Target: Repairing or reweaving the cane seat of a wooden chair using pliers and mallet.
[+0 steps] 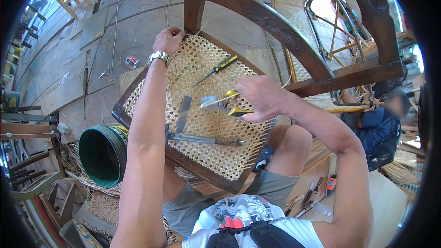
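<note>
A dark wooden chair frame with a woven cane seat (202,69) lies across my lap. My left hand (169,40) is closed at the seat's far corner, beside an upright post; what its fingertips pinch is too small to make out. Over the right half of the weave, my right hand (262,97) grips yellow-and-black-handled pliers (239,111), their jaws pointing left. A thin pale strip runs alongside the pliers. On the cane lie a screwdriver (224,63), a flat metal blade (183,114) and a hammer (202,139) with a dark grip. Loose strand ends stick out along the right edge.
A green bucket (102,155) stands left of the seat. The chair's curved back (271,18) arches at the upper right. Another person (379,124) sits at the right near more chair frames. Tools and a plastic bottle (320,208) lie at my right on a board.
</note>
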Action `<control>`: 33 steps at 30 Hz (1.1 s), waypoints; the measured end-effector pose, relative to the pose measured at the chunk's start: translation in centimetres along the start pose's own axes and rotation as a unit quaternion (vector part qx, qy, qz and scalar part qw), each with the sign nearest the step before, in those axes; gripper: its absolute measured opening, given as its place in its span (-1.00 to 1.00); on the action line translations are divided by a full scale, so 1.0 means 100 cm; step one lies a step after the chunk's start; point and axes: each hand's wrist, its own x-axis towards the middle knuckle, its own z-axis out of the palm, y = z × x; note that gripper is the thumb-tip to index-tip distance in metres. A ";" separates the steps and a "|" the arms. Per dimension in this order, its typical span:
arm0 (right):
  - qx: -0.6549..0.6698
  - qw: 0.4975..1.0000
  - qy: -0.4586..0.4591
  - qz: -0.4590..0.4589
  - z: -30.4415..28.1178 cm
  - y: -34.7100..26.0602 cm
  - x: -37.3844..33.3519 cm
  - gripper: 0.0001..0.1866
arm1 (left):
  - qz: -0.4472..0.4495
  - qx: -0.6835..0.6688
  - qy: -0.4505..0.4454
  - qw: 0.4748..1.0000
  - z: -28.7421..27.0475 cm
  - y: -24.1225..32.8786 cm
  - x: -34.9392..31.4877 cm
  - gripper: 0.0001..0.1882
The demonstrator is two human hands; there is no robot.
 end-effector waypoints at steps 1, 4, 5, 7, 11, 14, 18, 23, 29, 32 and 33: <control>0.001 1.000 0.004 -0.002 0.001 0.004 -0.006 -0.49 | 0.001 0.004 0.003 1.000 -0.002 -0.001 0.002 -0.61; 0.292 0.921 0.133 0.222 -0.009 0.014 -0.015 -0.51 | -0.018 -0.008 0.002 1.000 0.002 0.007 -0.003 -0.63; 0.291 0.920 0.134 0.224 -0.017 0.022 -0.010 -0.51 | -0.008 -0.019 0.007 1.000 0.002 0.010 -0.003 -0.64; 0.289 0.908 0.048 0.299 -0.028 0.044 0.007 -0.46 | 0.000 -0.029 0.013 1.000 0.001 0.008 -0.004 -0.65; 0.315 0.915 0.023 0.253 -0.024 0.087 0.032 -0.40 | 0.008 -0.040 0.019 0.999 0.002 0.008 -0.003 -0.68; 0.160 0.943 -0.032 0.289 -0.048 0.081 0.057 -0.38 | 0.021 -0.046 0.030 0.998 0.001 0.006 -0.008 -0.71; 0.067 0.954 -0.074 0.282 -0.031 0.103 0.091 -0.35 | 0.079 -0.057 0.067 0.993 0.003 0.000 -0.012 -0.75; 0.070 0.947 -0.066 0.307 -0.025 0.124 0.105 -0.32 | 0.240 0.030 0.124 0.962 0.006 0.008 -0.017 -0.79; 0.093 0.940 -0.090 0.316 -0.030 0.127 0.109 -0.27 | 0.181 0.049 0.091 0.978 0.008 0.021 -0.036 -0.68; 0.102 0.943 -0.080 0.305 -0.026 0.136 0.101 -0.29 | 0.061 0.076 0.053 0.994 0.006 0.035 -0.033 -0.57; 0.092 0.945 -0.078 0.304 -0.025 0.138 0.097 -0.31 | 0.062 0.079 0.054 0.993 0.007 0.038 -0.034 -0.57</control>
